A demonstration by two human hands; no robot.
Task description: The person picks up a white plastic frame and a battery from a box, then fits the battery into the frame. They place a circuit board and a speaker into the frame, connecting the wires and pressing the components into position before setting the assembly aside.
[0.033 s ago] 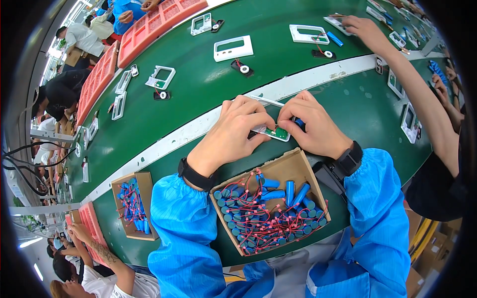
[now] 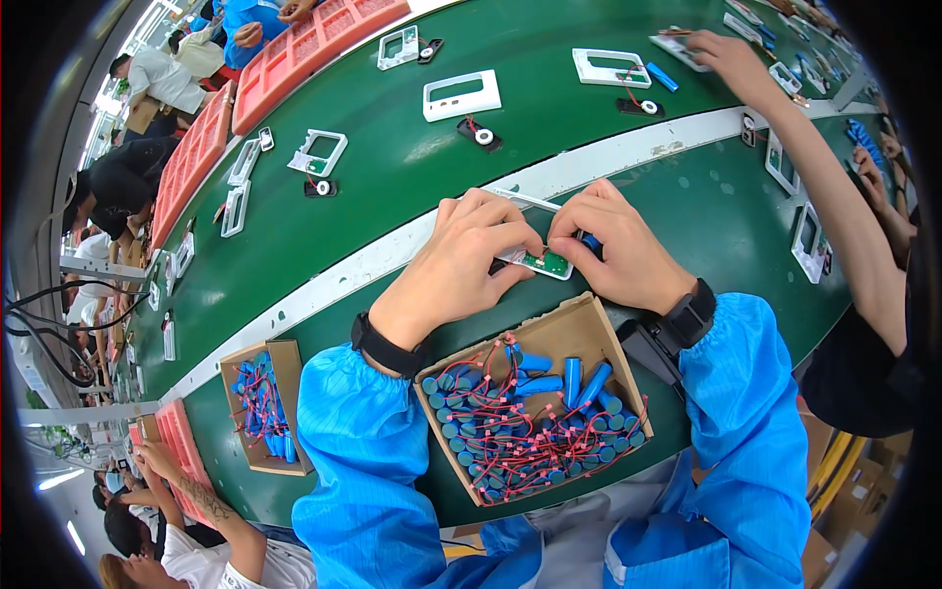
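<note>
Both my hands meet over a white plastic housing (image 2: 559, 272) with a green circuit board (image 2: 546, 262) in it. My left hand (image 2: 469, 257) is closed on the housing's left part, thumb and forefinger at the board's edge. With its fingertips pinched together at the board, my right hand (image 2: 610, 243) is closed; a blue cylindrical battery (image 2: 591, 242) shows partly under its fingers. What exactly the right fingertips pinch is hidden. Just below my hands stands a cardboard box (image 2: 579, 324) full of blue batteries (image 2: 572, 383) with red wires.
A smaller box (image 2: 285, 365) of wired batteries stands at left. White housings (image 2: 461, 96) with small round speakers (image 2: 483, 137) lie along the green belt (image 2: 392, 187), beyond a white rail (image 2: 343, 292). Pink trays (image 2: 294, 69) line its far side. A co-worker's arm (image 2: 824, 167) reaches in from the right.
At the upper right, the co-worker's hand and the white housing by it have shifted slightly to the right. My own hands look the same.
</note>
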